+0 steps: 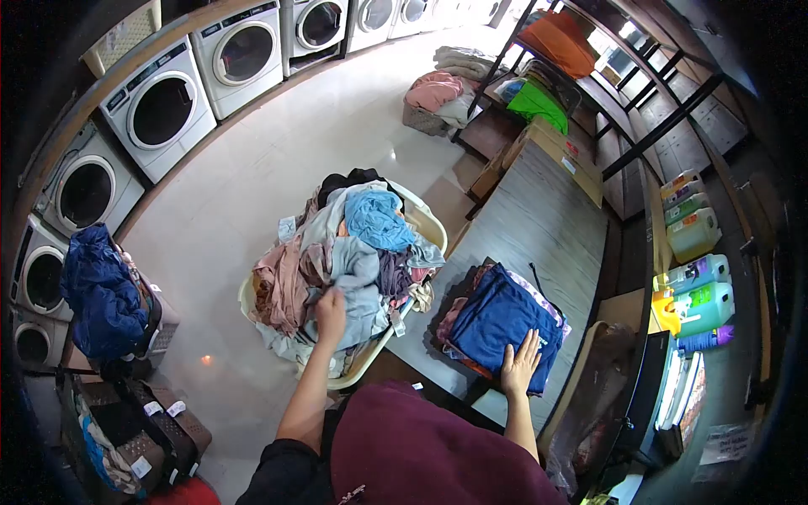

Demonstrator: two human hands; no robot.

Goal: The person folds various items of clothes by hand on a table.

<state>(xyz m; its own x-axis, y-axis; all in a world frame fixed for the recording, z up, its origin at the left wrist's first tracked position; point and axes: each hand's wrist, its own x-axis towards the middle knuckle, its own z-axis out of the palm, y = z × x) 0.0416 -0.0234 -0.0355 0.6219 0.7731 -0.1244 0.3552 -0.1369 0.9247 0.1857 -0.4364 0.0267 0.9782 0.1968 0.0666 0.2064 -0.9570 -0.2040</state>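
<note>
My left hand (pixel 330 313) is closed on a light grey-blue garment (pixel 362 268) in the heaped laundry basket. The cream basket (pixel 431 225) overflows with clothes, among them a bright blue cloth (pixel 375 220) and a dusty pink garment (pixel 282 282). On the grey table to the right lies a stack of folded clothes with a folded navy garment (pixel 497 316) on top. My right hand (pixel 522 362) rests flat on that navy garment near its front edge, fingers stretched out. A dark cord sticks up at the stack's far side.
The grey table (pixel 547 202) runs away to the back, with cardboard (pixel 566 151) at its far end. Washing machines (pixel 162 109) line the left. Baskets with a navy bundle (pixel 103 290) stand at left. Detergent jugs (pixel 709 305) sit on the right shelf.
</note>
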